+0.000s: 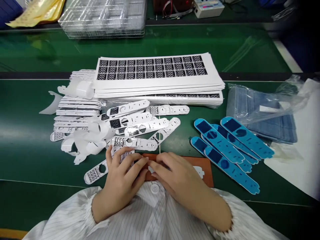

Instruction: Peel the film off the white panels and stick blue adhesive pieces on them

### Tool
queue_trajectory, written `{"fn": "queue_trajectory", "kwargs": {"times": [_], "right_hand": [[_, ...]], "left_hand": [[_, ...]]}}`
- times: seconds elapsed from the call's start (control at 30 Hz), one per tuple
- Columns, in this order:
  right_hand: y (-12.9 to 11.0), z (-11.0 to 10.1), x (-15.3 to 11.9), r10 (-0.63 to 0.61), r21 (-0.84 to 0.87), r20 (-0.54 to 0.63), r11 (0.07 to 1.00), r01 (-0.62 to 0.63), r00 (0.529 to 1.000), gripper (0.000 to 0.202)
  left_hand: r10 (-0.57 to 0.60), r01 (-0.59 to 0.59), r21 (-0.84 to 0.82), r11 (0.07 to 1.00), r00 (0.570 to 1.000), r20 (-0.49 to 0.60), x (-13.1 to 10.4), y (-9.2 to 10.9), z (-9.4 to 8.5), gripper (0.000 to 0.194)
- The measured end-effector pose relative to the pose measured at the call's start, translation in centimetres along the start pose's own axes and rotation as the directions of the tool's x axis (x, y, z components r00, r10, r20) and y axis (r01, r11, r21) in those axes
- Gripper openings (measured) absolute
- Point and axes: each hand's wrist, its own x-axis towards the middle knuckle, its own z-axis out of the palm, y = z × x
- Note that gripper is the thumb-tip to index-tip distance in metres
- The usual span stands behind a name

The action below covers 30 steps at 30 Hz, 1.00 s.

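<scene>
A brown board [207,166] lies at the table's front edge, and a white strip [199,171] on it shows past my right hand. My left hand [125,176] has its fingers bent over the strip's left end, thumb and index pressed together there. My right hand [175,173] meets it, its fingers curled down on the strip; what its fingertips pinch is hidden. Beyond my left hand are scattered white printed strips [147,127]. To the right of my right hand, several blue strips [232,170] lie in an overlapping pile.
A stack of printed sheets [155,85] stands mid-table. Curled white scraps [86,143] and stacked strips [75,111] are at the left. A plastic bag of blue sheets [260,110] lies at the right. Clear trays [105,20] and a white box [208,8] sit at the back.
</scene>
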Motion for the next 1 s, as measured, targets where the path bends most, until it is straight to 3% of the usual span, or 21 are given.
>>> {"fn": "queue_trajectory", "kwargs": {"times": [0.23,0.5,0.77,1.0], "right_hand": [[0.8,1.0,0.6,-0.114,-0.033,0.037,0.993,0.115,0.993,0.020],[1.7,0.4,-0.2,-0.259,-0.014,0.037,0.966,0.259,0.965,0.019],[0.9,0.9,1.0,-0.212,-0.072,-0.047,0.975,0.208,0.976,0.022],[0.8,1.5,0.9,-0.309,-0.165,-0.045,0.940,0.298,0.950,0.025]], "left_hand": [[0.019,-0.019,-0.038,0.999,1.000,-0.003,-0.8,-0.8,-0.4,0.005],[0.133,-0.128,-0.076,0.989,0.989,0.057,-0.7,-1.2,-0.3,0.012],[0.162,-0.155,-0.097,0.983,0.984,0.077,-0.4,-1.1,-0.6,0.012],[0.195,-0.195,0.006,0.981,0.981,0.015,-1.3,-1.1,0.0,0.015]]}}
